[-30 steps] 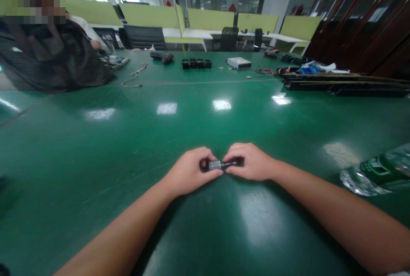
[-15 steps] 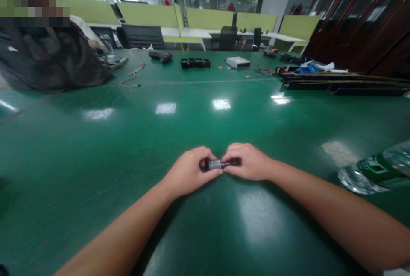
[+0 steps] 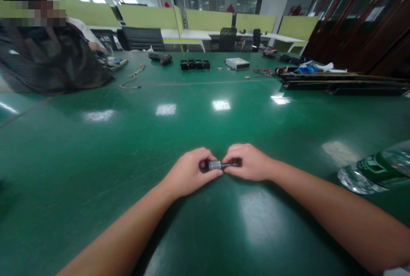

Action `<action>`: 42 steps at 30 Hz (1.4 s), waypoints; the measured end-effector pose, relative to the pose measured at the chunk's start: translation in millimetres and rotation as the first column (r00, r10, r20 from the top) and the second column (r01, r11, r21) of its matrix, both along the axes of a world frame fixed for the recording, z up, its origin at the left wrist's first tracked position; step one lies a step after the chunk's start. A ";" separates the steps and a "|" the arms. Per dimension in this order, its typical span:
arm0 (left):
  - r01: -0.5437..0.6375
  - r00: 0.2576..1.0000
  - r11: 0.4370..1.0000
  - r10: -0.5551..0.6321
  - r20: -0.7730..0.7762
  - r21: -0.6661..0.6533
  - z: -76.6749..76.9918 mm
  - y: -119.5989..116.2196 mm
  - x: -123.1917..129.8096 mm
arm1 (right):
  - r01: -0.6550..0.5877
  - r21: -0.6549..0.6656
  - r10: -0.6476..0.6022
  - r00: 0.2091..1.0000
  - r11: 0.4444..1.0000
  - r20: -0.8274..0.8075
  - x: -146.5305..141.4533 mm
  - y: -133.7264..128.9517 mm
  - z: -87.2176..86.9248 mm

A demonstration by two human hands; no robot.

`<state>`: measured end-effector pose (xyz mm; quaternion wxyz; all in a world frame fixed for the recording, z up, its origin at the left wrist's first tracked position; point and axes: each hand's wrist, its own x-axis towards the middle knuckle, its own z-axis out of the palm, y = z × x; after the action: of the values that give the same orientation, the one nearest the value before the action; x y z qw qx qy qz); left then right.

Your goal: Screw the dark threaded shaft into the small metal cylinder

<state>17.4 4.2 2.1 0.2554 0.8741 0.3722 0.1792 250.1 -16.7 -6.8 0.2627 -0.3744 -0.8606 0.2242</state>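
A small dark tube with a silver band (image 3: 215, 164) lies level between my two hands, just over the green table (image 3: 134, 139). Its wider left part is in the curl of my left hand (image 3: 189, 171), whose thumb and fingers close on it from both sides. At the narrow dark right end, the thumb and fingers of my right hand (image 3: 248, 161) pinch it. The fingertips of both hands nearly meet at its middle. Part of the tube is hidden by the fingers, and its exact kind cannot be made out.
On the right lies a clear bottle with a green label (image 3: 374, 168). Farther back are a black fan row (image 3: 195, 64), a silver box (image 3: 237, 63), a power drill (image 3: 160, 58), a cable (image 3: 130, 80) and stacked black strips (image 3: 339, 83). A dark bag (image 3: 60, 62) and a person are at left.
Hands and tube stay almost in the same place. The camera view shifts very slightly, and the person at the far left moves a little.
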 end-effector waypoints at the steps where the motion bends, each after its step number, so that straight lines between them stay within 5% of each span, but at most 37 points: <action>1: 0.006 1.000 1.000 -0.006 -0.002 0.000 0.3 0.1 0.0 | -0.005 -0.001 0.005 1.000 1.000 -0.002 0.4 -0.2 0.3; 42: 0.010 1.000 1.000 -0.010 -0.002 -0.003 -0.4 -0.3 -0.8 | -0.012 -0.032 0.011 1.000 0.999 -0.025 7.7 2.4 -1.1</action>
<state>16.6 4.0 1.7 0.2572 0.8757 0.3684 0.1767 257.8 -14.3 -7.9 0.2660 -0.3709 -0.8557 0.2441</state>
